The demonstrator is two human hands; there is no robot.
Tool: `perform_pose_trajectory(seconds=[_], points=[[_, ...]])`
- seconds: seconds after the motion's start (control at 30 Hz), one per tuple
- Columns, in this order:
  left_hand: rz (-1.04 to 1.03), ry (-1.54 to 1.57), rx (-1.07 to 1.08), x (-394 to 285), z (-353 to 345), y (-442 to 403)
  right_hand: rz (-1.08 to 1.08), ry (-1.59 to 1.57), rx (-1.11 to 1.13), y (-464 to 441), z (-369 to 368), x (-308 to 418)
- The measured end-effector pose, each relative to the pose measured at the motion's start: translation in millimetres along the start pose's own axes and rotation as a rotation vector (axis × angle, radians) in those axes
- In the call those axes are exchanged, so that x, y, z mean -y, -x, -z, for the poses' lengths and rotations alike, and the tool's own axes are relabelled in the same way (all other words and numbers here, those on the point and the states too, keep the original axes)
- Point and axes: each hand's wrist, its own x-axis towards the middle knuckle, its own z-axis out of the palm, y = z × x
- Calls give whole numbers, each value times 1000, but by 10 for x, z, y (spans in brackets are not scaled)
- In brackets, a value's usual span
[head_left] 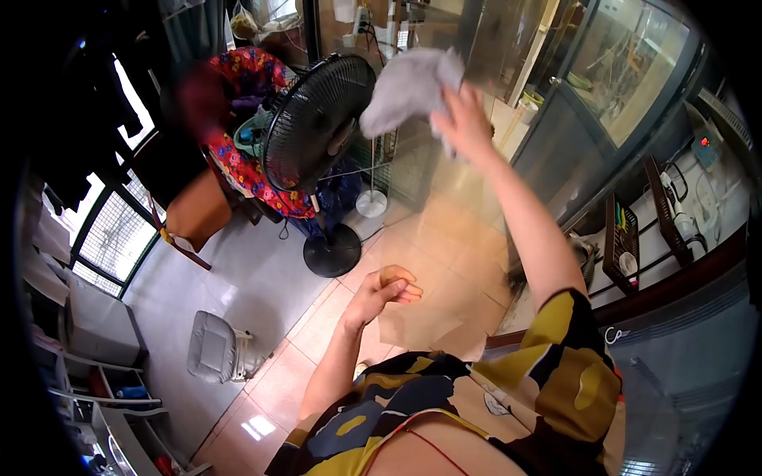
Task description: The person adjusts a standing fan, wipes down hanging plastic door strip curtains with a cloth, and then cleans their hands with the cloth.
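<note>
My right hand [467, 127] is raised at the top of the view, gripping a light grey cloth [413, 91] that bunches out to the left of the fingers. Below it stands a see-through pane [444, 230], with the tiled floor showing hazily through it. My left hand [385, 295] is lower, at the left edge of this pane, its fingers curled toward the thumb. The fingertips look tinted, as if seen through the pane. The exact contact between fingers and pane is hard to make out.
A black standing fan [317, 123] is beyond my hands, beside a chair draped in red floral fabric [258, 170]. A grey padded stool [212, 347] stands at left. A framed glass door [611, 79] and brown baskets [621, 242] are at right.
</note>
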Motion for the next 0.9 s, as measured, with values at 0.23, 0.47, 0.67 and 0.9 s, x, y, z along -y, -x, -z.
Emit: perform_pose_trajectory(seconds=[0.23, 0.47, 0.67, 0.9], points=[[-96, -173, -149, 64, 164, -70, 417, -41, 163, 1736, -40, 1029], [-452, -808, -506, 393, -158, -135, 492, 17, 615, 1156, 339, 1617], [-424, -1089, -589, 207, -314, -110, 479, 531, 868, 621, 481, 1674], [-385, -1150, -532, 62, -409, -30, 129, 869, 547, -548, 897, 815]])
